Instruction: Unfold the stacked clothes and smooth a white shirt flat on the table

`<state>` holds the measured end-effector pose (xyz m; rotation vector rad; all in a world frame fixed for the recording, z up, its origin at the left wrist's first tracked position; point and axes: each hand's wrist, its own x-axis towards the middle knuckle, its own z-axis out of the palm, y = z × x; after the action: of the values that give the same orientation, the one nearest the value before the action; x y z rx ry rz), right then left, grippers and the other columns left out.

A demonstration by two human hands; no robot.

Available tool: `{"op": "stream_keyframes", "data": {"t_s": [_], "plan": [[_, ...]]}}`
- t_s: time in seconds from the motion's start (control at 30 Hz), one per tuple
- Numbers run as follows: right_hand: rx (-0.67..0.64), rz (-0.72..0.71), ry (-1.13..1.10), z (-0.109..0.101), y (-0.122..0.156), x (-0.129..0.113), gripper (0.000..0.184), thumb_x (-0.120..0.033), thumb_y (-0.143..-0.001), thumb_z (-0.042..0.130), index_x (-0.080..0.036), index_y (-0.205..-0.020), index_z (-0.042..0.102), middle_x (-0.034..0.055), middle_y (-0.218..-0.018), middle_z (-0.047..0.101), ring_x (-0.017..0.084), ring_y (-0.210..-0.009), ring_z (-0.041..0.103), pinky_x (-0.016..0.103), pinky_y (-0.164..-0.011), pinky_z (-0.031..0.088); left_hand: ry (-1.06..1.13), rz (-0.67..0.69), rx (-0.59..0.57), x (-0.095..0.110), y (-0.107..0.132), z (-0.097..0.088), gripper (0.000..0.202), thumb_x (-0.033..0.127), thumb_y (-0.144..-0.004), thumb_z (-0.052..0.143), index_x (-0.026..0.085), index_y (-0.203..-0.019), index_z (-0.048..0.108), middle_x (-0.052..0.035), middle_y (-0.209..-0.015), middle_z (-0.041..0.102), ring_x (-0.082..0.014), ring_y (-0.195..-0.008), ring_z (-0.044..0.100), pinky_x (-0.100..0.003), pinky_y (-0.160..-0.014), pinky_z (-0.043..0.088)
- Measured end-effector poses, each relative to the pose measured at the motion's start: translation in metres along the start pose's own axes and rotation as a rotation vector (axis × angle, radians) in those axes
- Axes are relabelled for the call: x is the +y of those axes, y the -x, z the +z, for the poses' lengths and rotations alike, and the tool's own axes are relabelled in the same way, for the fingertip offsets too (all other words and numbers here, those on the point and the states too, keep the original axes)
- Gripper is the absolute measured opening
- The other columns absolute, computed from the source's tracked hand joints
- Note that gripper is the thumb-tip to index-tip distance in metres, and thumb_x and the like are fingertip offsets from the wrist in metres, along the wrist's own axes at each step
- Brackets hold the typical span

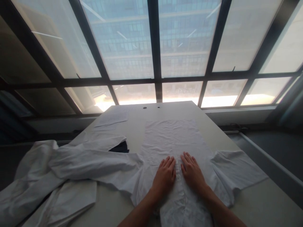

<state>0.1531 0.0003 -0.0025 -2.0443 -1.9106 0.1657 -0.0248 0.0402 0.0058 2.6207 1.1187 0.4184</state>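
Shirt (170, 138) lies spread on the tabletop (210, 132), centre to bottom of frame. Left hand (165, 173) and right hand (193, 171) rest on it — one either side of the button placket (178, 179). One sleeve (239, 170) extends lower right. Clothing heap (40, 160) occupies lower left; boundary with the shirt unclear. Papers (111, 118) lie behind the heap — left of the shirt. Windows (182, 37) stand beyond the tabletop, across the upper frame.
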Motion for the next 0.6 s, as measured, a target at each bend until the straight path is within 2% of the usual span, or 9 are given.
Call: {"op": "stream_keyframes", "data": {"t_s": [0.27, 0.6], "plan": [[-0.013, 0.01, 0.013, -0.0017, -0.0021, -0.0027, 0.054, -0.023, -0.097, 0.039, -0.011, -0.149, 0.048, 0.0128, -0.159, 0.038, 0.024, -0.149, 0.029, 0.042, -0.122, 0.019, -0.038, 0.014, 0.024, -0.0036, -0.0022, 0.0059, 0.051, 0.021, -0.098, 0.042, 0.019, -0.148, 0.048, -0.0053, -0.156, 0.044, -0.0217, -0.148, 0.033, -0.041, -0.123, 0.024], [0.021, 0.001, 0.037, -0.0047, -0.0019, -0.0035, 0.051, -0.023, -0.098, 0.041, -0.012, -0.147, 0.05, 0.0139, -0.158, 0.041, 0.024, -0.148, 0.031, 0.042, -0.121, 0.02, -0.062, 0.027, 0.02, -0.0012, -0.0085, 0.0026, 0.05, 0.024, -0.099, 0.041, 0.017, -0.147, 0.049, -0.0074, -0.155, 0.045, -0.0232, -0.147, 0.034, -0.041, -0.123, 0.023]]}}
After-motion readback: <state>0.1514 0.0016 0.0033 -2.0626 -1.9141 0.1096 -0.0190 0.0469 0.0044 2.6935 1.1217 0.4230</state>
